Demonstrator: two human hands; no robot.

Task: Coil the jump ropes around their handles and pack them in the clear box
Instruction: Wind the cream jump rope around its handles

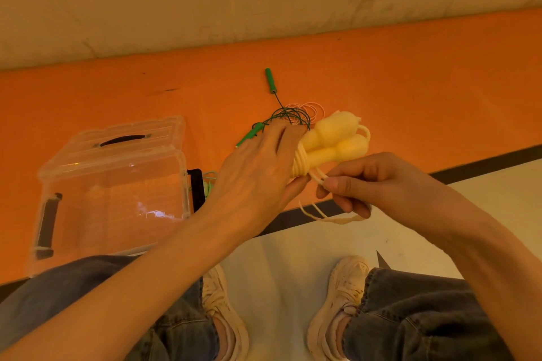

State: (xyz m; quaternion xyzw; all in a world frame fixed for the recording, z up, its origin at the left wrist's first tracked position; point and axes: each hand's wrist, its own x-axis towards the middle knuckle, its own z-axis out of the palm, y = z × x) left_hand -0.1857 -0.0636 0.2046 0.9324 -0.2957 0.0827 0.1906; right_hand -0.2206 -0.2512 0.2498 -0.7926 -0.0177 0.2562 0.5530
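The left hand (258,167) grips the two yellow handles (331,141) together, fingers curled around their narrow ends, in the air above the edge of the orange mat (410,82). The handles look like light, hard plastic – safe to squeeze. Their long axis runs from the palm up to the right, thick ends pointing away from the person. The right hand (366,182) pinches the yellow cord (319,179), which seems soft and springy – it probably unwinds if released. The clear box (114,184) stands at the left, with a green rope (289,116) lying loose behind the hands.
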